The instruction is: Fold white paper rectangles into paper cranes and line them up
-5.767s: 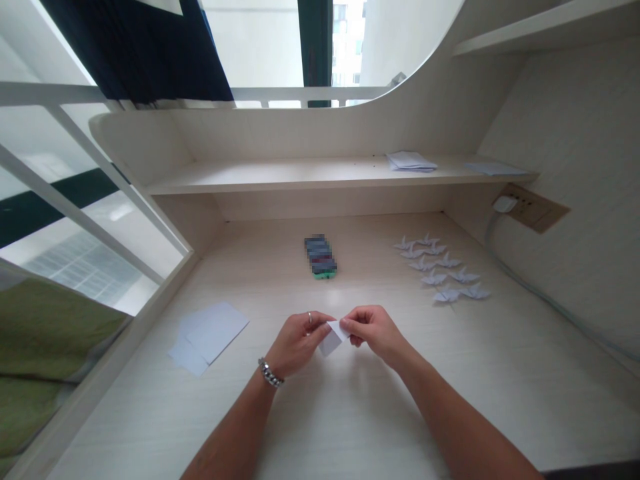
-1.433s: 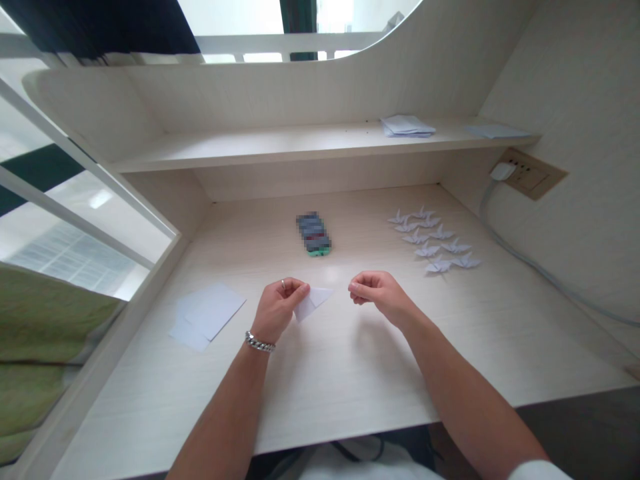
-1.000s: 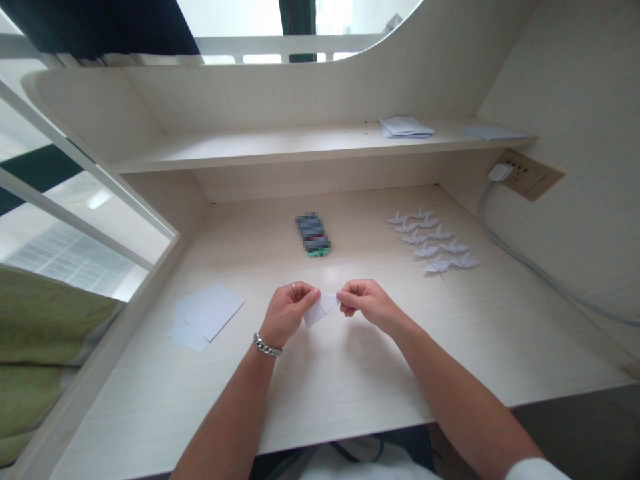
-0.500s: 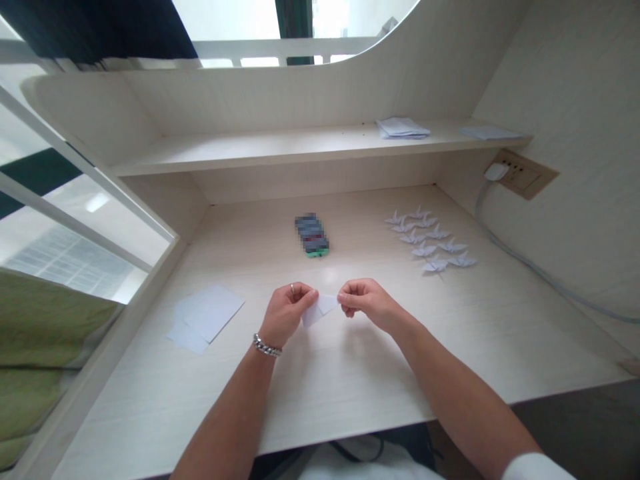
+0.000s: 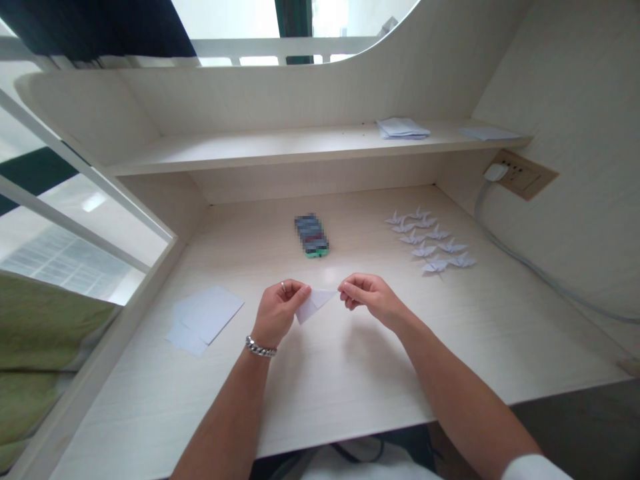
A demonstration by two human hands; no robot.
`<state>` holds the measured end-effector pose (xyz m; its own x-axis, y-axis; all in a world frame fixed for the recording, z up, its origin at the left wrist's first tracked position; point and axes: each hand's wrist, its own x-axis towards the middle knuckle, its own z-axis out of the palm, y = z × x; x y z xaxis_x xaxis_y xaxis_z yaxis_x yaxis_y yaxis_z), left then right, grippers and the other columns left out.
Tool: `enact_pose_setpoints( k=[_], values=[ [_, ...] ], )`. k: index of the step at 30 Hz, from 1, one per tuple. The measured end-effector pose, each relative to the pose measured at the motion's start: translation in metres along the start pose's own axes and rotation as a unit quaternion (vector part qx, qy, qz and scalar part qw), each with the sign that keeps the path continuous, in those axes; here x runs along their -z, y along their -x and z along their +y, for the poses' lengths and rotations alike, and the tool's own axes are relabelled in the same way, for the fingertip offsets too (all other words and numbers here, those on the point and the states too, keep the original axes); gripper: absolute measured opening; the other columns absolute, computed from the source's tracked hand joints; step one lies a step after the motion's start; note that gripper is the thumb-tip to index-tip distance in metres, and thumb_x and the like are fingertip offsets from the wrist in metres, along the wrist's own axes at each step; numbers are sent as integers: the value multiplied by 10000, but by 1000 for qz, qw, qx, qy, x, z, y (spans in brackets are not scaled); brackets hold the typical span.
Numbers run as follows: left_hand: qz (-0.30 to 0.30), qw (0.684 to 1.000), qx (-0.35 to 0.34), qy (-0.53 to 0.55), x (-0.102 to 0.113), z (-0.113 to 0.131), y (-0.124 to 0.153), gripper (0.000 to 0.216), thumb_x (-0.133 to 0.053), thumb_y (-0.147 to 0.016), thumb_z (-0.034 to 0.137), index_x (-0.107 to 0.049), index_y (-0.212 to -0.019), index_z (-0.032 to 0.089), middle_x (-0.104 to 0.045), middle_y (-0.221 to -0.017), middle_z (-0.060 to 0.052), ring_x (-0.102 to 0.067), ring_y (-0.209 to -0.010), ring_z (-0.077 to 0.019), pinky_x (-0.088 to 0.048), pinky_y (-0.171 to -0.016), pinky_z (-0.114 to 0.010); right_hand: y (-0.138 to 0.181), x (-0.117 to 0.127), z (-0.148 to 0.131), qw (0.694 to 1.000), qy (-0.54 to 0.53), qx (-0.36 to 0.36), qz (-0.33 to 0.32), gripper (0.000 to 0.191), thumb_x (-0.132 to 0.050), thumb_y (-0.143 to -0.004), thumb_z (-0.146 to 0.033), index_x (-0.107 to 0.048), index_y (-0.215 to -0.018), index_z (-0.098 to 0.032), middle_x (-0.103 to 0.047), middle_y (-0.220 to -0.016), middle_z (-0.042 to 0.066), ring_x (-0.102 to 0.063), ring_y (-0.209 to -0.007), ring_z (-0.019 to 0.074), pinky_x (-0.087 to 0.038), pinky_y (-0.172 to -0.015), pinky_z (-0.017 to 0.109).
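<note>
Desk (image 5: 350,380): pale wood-grain laminate, matte, smooth.

Left hand (image 5: 277,311), with a silver chain bracelet (image 5: 260,347) at the wrist and a ring (image 5: 283,285) on one finger, is curling closed. Its thumb and fingers are pinching the left end of a small white folded paper triangle (image 5: 313,303). The triangle is hovering just above the desk, mid-front, between both hands, crisp-creased and pointing right.

Right hand (image 5: 371,300) is curling loosely. Its thumb and forefinger are closing on the triangle's right tip.

Loose stack of flat white rectangular paper sheets (image 5: 203,321) is lying on the desk to the left, fanned slightly.

Phone in a green case (image 5: 311,235) is lying flat farther back, centre.

Cluster of small white folded paper cranes (image 5: 430,241) is sitting back right, wings spread, set close together in rows.

Long wooden shelf (image 5: 260,150) above the desk is holding a pile of folded white papers (image 5: 403,127) and, further right, a flat pale sheet (image 5: 487,133).

Wall socket (image 5: 520,177) at the right is feeding a grey cable (image 5: 530,267) that runs along the desk edge.
</note>
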<state>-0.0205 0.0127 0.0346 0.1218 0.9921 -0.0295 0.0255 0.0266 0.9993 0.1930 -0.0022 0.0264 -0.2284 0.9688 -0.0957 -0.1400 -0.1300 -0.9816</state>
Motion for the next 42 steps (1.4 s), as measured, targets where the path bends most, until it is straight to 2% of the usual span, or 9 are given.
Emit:
enact_pose_setpoints(
  k=[5, 11, 15, 19, 25, 32, 35, 39, 42],
  values=[
    [-28, 999, -1, -19, -5, 1, 3, 270, -744, -693, 382, -654, -664, 129, -595, -570, 6, -493, -521, -92, -370, -496, -206, -2, -4, 12, 997, 46, 50, -20, 269, -696, -782, -415, -646, -781, -151, -620, -639, 9, -570, -573, 119, -454, -565, 257],
    [-67, 993, 1, -94, -6, 0, 4, 284, -711, -723, 411, -700, -751, 128, -630, -613, -17, -512, -531, -110, -366, -479, -215, 1, -3, 10, 994, 94, 50, -37, 264, -639, -836, -404, -631, -761, -151, -621, -663, 16, -574, -585, 121, -452, -566, 256],
    [-48, 992, -1, -120, -6, 0, 4, 286, -696, -732, 415, -695, -730, 129, -612, -596, -10, -490, -513, -103, -352, -467, -212, 0, -1, 8, 993, 98, 46, -41, 314, -591, -864, -436, -614, -736, -150, -617, -661, 20, -573, -579, 121, -456, -563, 258],
    [-32, 991, 2, -130, -5, 0, 4, 292, -695, -730, 427, -694, -743, 135, -613, -590, -7, -485, -495, -105, -343, -456, -213, -1, 2, 5, 994, 89, 62, 1, 326, -568, -870, -464, -602, -761, -159, -612, -689, 21, -567, -596, 125, -463, -564, 261],
    [-32, 985, -33, -166, -6, -3, 4, 275, -681, -743, 421, -713, -734, 148, -621, -583, -8, -475, -479, -106, -337, -448, -217, 6, -8, 2, 979, 186, 84, -14, 266, -557, -881, -412, -601, -768, -175, -590, -670, 11, -560, -621, 131, -450, -614, 270],
    [-33, 985, -34, -166, -8, -2, 5, 265, -668, -755, 408, -699, -746, 146, -619, -596, -6, -475, -491, -107, -346, -462, -218, -4, -8, 12, 998, 54, 9, -28, 394, -580, -818, -544, -526, -672, -181, -541, -595, -8, -516, -540, 115, -423, -541, 258],
    [-14, 983, -35, -181, -8, 0, 6, 260, -665, -754, 407, -695, -736, 149, -613, -588, 1, -472, -493, -108, -344, -471, -220, -4, -6, 11, 997, 61, 36, 15, 381, -580, -817, -546, -548, -719, -180, -563, -661, 1, -531, -579, 120, -434, -554, 258],
    [-19, 975, -54, -212, -10, 2, 6, 248, -652, -766, 392, -701, -722, 152, -632, -609, -8, -500, -537, -120, -359, -506, -223, 0, -10, 9, 985, 156, 73, -4, 288, -622, -818, -454, -609, -754, -173, -594, -663, 6, -547, -620, 131, -428, -592, 262],
    [-29, 975, -63, -213, -11, 1, 6, 255, -647, -771, 397, -700, -725, 151, -643, -630, -16, -512, -556, -127, -367, -517, -225, 0, -14, 10, 994, 108, 27, -12, 312, -633, -790, -445, -581, -653, -170, -575, -588, 1, -524, -535, 121, -403, -532, 257]
  ],
)
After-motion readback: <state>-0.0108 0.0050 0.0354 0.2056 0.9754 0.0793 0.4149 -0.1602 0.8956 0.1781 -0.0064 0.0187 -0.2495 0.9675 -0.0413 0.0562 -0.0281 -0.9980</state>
